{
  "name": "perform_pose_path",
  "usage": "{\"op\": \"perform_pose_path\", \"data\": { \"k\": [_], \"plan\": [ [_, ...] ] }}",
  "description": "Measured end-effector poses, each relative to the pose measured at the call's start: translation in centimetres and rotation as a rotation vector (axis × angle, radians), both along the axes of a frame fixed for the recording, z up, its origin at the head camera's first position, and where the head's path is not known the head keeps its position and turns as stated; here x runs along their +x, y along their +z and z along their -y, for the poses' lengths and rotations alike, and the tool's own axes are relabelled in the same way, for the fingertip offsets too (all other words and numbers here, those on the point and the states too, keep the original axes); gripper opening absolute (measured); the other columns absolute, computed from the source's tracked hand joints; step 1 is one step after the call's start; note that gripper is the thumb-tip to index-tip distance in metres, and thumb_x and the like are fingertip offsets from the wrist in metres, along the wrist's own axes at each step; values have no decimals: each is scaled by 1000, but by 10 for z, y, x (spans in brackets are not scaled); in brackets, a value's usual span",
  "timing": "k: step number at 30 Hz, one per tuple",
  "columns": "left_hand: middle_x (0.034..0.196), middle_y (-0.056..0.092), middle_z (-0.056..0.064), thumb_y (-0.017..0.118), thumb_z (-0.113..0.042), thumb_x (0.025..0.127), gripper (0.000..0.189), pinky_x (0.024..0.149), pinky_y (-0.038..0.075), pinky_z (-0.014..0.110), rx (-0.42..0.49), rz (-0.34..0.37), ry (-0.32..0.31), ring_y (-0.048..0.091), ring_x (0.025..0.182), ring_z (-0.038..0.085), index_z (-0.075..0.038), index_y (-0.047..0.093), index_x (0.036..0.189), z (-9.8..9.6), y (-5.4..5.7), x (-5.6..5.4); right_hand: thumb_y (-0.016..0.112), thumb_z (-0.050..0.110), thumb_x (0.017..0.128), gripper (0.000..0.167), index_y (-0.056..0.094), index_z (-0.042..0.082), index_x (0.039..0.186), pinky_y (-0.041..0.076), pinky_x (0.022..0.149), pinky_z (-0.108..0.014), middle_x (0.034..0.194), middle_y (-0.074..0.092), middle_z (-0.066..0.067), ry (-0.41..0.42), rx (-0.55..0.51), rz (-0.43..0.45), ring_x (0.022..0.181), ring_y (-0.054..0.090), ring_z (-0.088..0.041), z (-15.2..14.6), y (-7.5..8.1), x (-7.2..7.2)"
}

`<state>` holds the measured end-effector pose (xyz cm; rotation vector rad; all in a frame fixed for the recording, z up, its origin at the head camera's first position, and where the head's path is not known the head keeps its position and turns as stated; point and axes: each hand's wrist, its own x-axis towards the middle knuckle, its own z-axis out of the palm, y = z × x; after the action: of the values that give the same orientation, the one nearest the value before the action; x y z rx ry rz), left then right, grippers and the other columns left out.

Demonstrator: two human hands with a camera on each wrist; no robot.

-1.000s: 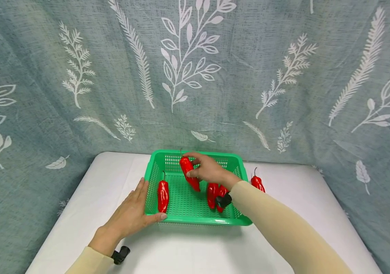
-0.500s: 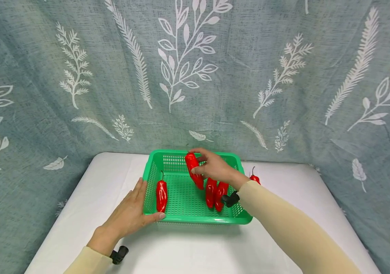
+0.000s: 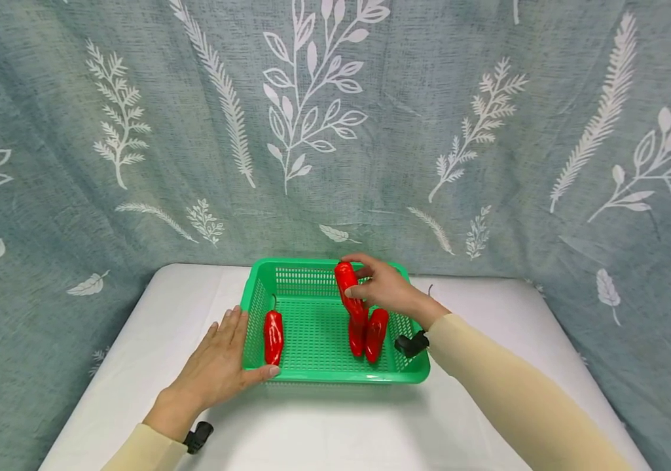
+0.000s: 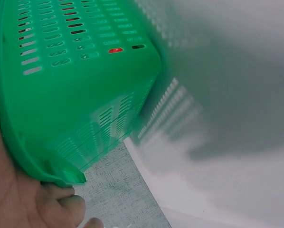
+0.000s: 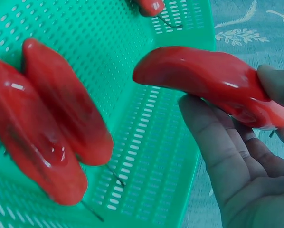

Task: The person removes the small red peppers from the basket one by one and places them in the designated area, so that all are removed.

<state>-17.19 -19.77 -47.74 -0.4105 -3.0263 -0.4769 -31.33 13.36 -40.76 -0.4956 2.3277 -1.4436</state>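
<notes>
Right hand, gripping a pepper, has moved rightward — left hand outstretched — above white table, patterned curtain behind.

Green basket: floor free from above between lone left pepper and right pair. Right hand plus gripped pepper obstruct the pair's far ends; left hand blocks near-left corner.

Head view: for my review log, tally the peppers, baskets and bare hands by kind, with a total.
Red peppers: 4, one of them held
Green basket: 1
Hands: 2, the left hand and the right hand
Total: 7
Not counted: a stem right of the basket, since whatever it belongs to is hidden.
</notes>
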Motion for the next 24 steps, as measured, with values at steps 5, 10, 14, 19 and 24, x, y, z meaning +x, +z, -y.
{"op": "perform_pose_path", "data": {
  "k": [5, 10, 14, 19, 24],
  "plan": [
    [171, 24, 30, 54, -85, 90, 122, 127, 26, 63, -18, -27, -9, 21, 160, 45, 11, 29, 161, -1, 1, 1, 74, 11, 97, 64, 50, 25, 154, 65, 79, -49, 133, 63, -21, 1, 1, 18, 100, 73, -30, -12, 2, 1],
    [171, 23, 30, 55, -84, 90, 121, 127, 26, 63, -5, -25, -9, 21, 160, 46, 11, 28, 161, -1, 1, 1, 75, 14, 98, 64, 48, 26, 155, 64, 79, -48, 135, 61, -21, -15, 13, 32, 101, 73, -29, -27, 6, 1],
    [172, 21, 29, 53, -85, 90, 122, 128, 25, 62, -1, -9, -8, 19, 161, 45, 11, 26, 162, -1, 1, 2, 74, 16, 99, 66, 46, 25, 157, 65, 79, -48, 138, 59, -22, -36, 24, 34, 104, 73, -31, -40, 10, 2],
    [172, 18, 29, 53, -85, 90, 123, 128, 25, 62, 2, 1, -5, 18, 161, 45, 11, 24, 163, -1, 0, 1, 73, 17, 100, 66, 44, 22, 159, 65, 79, -46, 140, 57, -24, -60, 40, 34, 105, 72, -32, -60, 16, 2],
    [172, 18, 30, 56, -83, 91, 123, 128, 25, 62, 18, -1, -8, 19, 161, 46, 11, 23, 163, -2, 0, 1, 73, 16, 100, 68, 42, 18, 160, 66, 77, -46, 137, 58, -25, -74, 45, 21, 99, 73, -31, -82, 19, 1]
  ]
}}
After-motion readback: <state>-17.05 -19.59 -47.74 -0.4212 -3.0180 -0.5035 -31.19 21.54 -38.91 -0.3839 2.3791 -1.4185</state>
